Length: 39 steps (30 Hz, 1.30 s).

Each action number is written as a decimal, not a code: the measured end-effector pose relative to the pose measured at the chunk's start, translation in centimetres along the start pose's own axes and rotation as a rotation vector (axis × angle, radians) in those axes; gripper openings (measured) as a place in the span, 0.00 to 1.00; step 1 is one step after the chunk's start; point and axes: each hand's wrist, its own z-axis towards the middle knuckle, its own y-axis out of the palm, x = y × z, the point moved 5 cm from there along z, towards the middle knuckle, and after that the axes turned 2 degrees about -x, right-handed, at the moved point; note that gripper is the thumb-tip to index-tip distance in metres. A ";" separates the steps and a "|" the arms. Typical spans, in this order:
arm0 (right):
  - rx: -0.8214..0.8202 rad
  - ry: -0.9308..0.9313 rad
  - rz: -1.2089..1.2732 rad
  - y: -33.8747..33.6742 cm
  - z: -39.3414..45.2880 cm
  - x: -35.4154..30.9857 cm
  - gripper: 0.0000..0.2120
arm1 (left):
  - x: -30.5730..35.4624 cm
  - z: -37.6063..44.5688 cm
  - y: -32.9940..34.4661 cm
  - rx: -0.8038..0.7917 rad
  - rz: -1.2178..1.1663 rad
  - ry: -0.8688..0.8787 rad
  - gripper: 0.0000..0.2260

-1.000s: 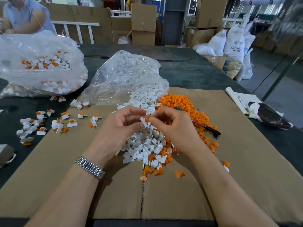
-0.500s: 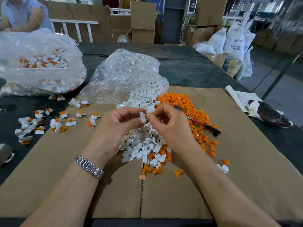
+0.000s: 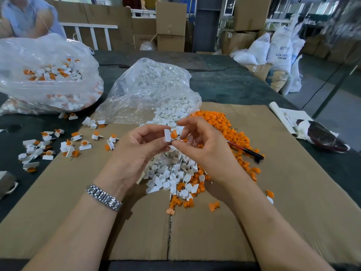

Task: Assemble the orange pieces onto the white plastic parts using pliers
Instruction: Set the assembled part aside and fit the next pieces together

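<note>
- I am at a dark work table [image 3: 224,85] in a warehouse, with stacked cardboard boxes [image 3: 171,24] and white sacks [image 3: 279,47] behind it; another person's sleeve [image 3: 29,18] shows at the far left.
- A flattened sheet of cardboard [image 3: 293,192] covers the table in front of me.
- My left hand [image 3: 136,153] pinches a white plastic part [image 3: 167,135] between thumb and forefinger, held up above the pile; the other fingers curl loosely underneath.
- My right hand [image 3: 203,147] pinches an orange piece [image 3: 173,134] with its fingertips, touching the white part on its right side; whether it is fully seated I cannot tell.
- A steel watch [image 3: 104,197] sits on my left wrist.
- Under my hands lies a heap of loose white parts [image 3: 170,173], with a heap of orange pieces [image 3: 230,132] just beside it on the right, the two mixing at the near edge.
- The pliers [image 3: 246,150], red and black handled, lie on the orange heap, apart from both hands.
- A clear bag of white parts [image 3: 152,89] spills open behind the heaps.
- A second clear bag [image 3: 45,75] at the far left holds joined white-and-orange parts.
- More assembled pieces [image 3: 66,145] lie scattered to my left, across the cardboard edge and the table.
</note>
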 end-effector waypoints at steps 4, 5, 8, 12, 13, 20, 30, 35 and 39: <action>0.023 -0.055 -0.043 -0.3 0.0 -0.3 0.13 | -0.1 0.0 0.0 -0.023 0.001 -0.003 0.12; 0.037 -0.067 -0.054 -0.3 0.0 -0.3 0.12 | -0.1 0.0 0.0 -0.025 -0.003 -0.005 0.13; 0.075 -0.112 -0.104 -0.3 -0.1 -0.4 0.11 | -0.1 0.0 0.1 -0.030 -0.029 -0.018 0.12; 0.113 -0.175 -0.172 -0.4 -0.1 -0.6 0.11 | -0.1 0.0 0.2 -0.047 -0.105 -0.050 0.07; 0.119 -0.196 -0.199 -0.3 -0.1 -0.7 0.11 | -0.2 0.0 0.1 -0.038 -0.111 -0.064 0.07; 0.118 -0.271 -0.306 0.1 -0.3 -0.8 0.10 | -0.3 0.0 -0.3 0.032 -0.022 -0.122 0.10; 0.071 -0.259 -0.340 0.6 -0.3 -0.8 0.10 | -0.4 0.0 -0.4 0.043 0.022 -0.159 0.10; 0.162 -0.062 -0.352 -1.9 0.0 0.2 0.16 | -0.3 0.0 -0.7 0.116 0.020 -0.140 0.10; 0.199 0.430 -0.924 -5.7 -0.3 3.3 0.25 | -0.2 -0.1 -0.7 0.123 0.005 -0.146 0.07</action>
